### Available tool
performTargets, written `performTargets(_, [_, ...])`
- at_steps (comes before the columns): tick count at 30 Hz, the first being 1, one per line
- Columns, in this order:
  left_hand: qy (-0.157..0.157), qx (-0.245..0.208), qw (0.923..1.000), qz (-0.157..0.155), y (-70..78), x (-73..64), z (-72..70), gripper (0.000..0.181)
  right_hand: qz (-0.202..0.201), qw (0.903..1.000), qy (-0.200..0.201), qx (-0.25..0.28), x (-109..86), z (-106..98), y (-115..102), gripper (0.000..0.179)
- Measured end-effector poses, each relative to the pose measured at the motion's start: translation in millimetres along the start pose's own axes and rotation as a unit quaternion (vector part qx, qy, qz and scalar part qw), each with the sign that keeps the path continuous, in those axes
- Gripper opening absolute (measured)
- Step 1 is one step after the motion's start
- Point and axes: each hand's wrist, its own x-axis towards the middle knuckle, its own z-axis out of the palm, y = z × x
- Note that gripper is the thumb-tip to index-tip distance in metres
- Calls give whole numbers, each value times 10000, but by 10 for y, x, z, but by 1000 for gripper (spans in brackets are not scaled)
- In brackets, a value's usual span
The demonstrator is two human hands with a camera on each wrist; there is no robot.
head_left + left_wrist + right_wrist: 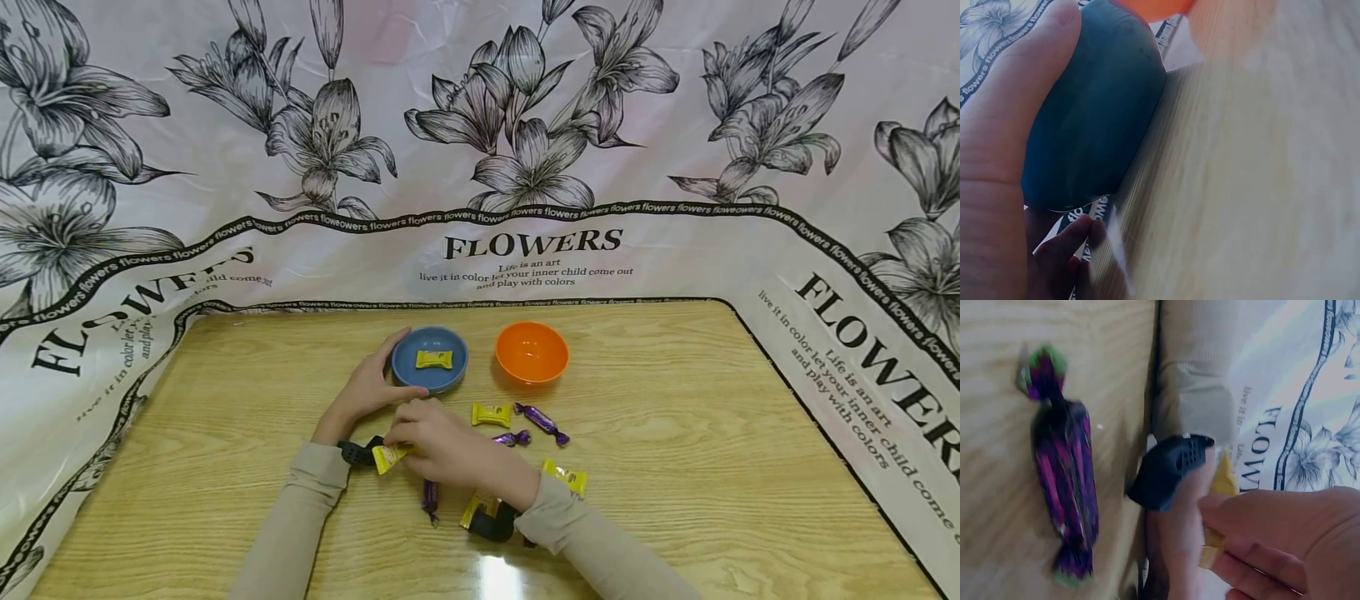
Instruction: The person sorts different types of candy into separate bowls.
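My left hand [369, 385] grips the blue bowl [405, 382] at its left side, the thumb at the near rim and the fingers round the far side. One yellow-wrapped candy [434, 359] lies inside that bowl. In the left wrist view the blue bowl [1094, 112] fills the space beside the thumb. My right hand [442, 442] pinches another yellow-wrapped candy [390, 457] between thumb and fingers, in front of the left wrist. The right wrist view shows this held candy [1216, 515] edge-on. A purple-wrapped candy [1066, 475] lies on the table beneath the right hand.
An orange bowl [532, 353] stands right of the blue one. Yellow candies [491, 415] and purple candies [542, 423] are scattered on the wooden table [712, 450], some partly hidden under the right arm. A flower-printed cloth [525, 175] hangs behind the table.
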Motion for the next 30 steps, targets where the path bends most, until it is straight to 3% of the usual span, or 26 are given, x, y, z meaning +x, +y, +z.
performTargets(8, [-6, -10, 9999, 111, -10, 1, -28, 99, 50, 9934, 1144, 16, 49, -87, 176, 25])
performTargets(17, [-32, 157, 9998, 151, -61, 40, -23, 100, 494, 9788, 1967, 273, 72, -99, 415, 26])
performTargets(21, [-28, 93, 9999, 63, -46, 35, -14, 103, 752, 9725, 2168, 398, 90, -59, 506, 28])
performTargets(30, [-24, -120, 9999, 5, -22, 21, -5, 107, 1234, 9682, 2120, 485, 110, 51, 633, 21])
